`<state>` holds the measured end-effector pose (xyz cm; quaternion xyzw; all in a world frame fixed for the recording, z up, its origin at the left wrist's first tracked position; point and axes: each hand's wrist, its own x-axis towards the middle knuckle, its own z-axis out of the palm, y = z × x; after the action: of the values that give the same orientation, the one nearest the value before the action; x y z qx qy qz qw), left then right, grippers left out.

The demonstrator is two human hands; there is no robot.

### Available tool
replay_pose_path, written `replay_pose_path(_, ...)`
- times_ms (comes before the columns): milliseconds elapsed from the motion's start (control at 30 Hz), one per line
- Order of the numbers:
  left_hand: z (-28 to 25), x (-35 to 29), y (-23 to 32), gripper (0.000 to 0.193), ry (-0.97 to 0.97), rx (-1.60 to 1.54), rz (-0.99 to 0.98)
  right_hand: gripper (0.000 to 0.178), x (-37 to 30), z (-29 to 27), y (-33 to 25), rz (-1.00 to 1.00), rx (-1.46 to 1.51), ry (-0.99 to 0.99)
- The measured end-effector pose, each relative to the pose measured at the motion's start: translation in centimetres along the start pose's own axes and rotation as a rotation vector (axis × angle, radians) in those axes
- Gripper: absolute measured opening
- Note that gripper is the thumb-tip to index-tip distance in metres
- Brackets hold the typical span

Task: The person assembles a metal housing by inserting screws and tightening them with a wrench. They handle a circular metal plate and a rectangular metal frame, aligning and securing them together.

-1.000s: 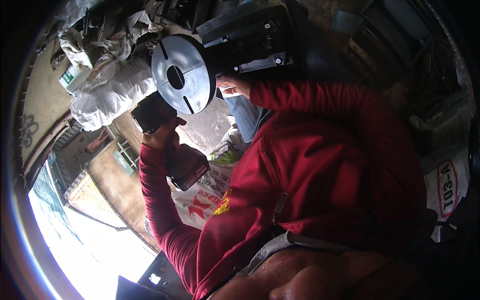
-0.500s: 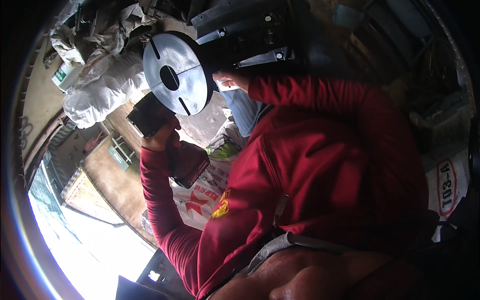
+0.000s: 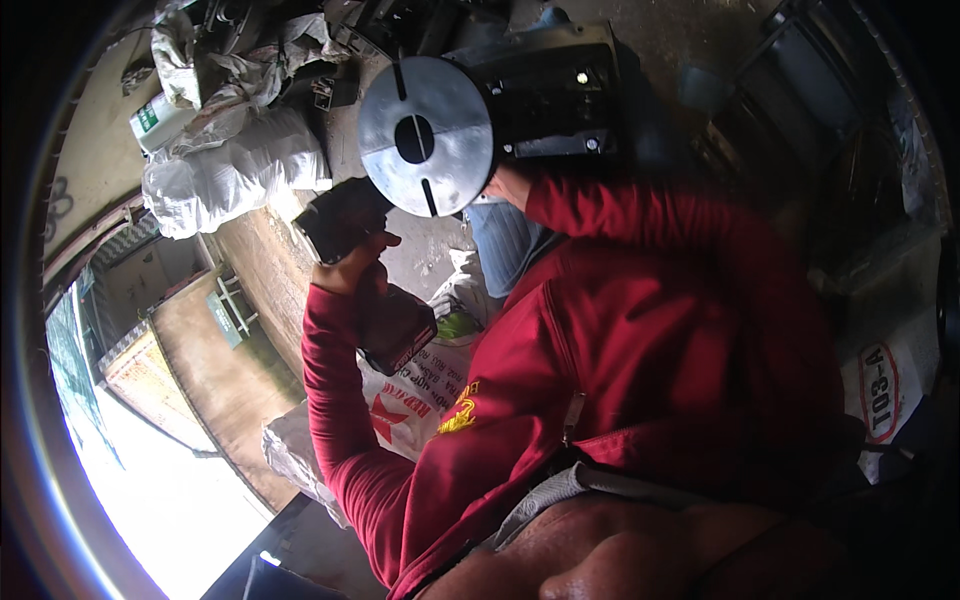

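A black cordless drill is in my left hand, whose fingers wrap its handle. Its battery base hangs below the hand, and its front end reaches the lower left edge of a round grey metal disc. The disc has a centre hole and two slots running toward its rim. At the disc's lower right edge, my right hand grips it from the side, its fingertips hidden behind the disc. Just right of the disc is a black metal frame with shiny bolts; whether the two are joined is hidden.
White wrapped bundles and a white container with a green label lie at the left. A printed white sack is beside my body. Dark blue chairs stand at the far right. Bright daylight enters at the lower left.
The disc, the drill and both hands have shifted right in view. The disc now faces me more squarely, and more of the black frame shows.
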<state>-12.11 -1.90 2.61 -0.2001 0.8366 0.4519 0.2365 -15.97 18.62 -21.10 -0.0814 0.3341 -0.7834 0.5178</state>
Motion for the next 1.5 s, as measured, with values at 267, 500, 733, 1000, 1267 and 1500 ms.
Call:
replay_pose_path(267, -2.2, -5.1, -0.1, 0.046, 0.156, -0.142, 0.103, 0.037, -14.3, -3.8, -21.7, -0.277, -0.592, -0.488)
replay_pose_path(500, -3.8, -1.4, 4.4, 0.041, 0.028, -0.032, 0.16, 0.039, 3.2, -5.5, -19.1, -0.288, -0.927, -0.305)
replay_pose_path(733, -5.6, 2.3, 6.0, 0.032, -0.017, 0.756, 0.228, 0.053, 5.8, -4.7, -20.2, 0.103, -0.852, -0.384)
replay_pose_path(1000, -5.5, 6.2, 9.2, 0.04, -0.138, 0.921, 0.607, 0.058, 8.6, -4.1, -19.3, 0.136, -0.886, -0.339)
replay_pose_path(1267, -5.5, 6.5, 7.8, 0.032, -0.103, 1.08, 0.712, 0.053, 8.7, -3.5, -18.8, 0.122, -0.88, -0.311)
replay_pose_path(1500, -5.5, 6.5, 8.5, 0.034, -0.175, 1.051, 0.638, 0.038, 9.1, -4.1, -17.0, 0.121, -0.623, -0.327)
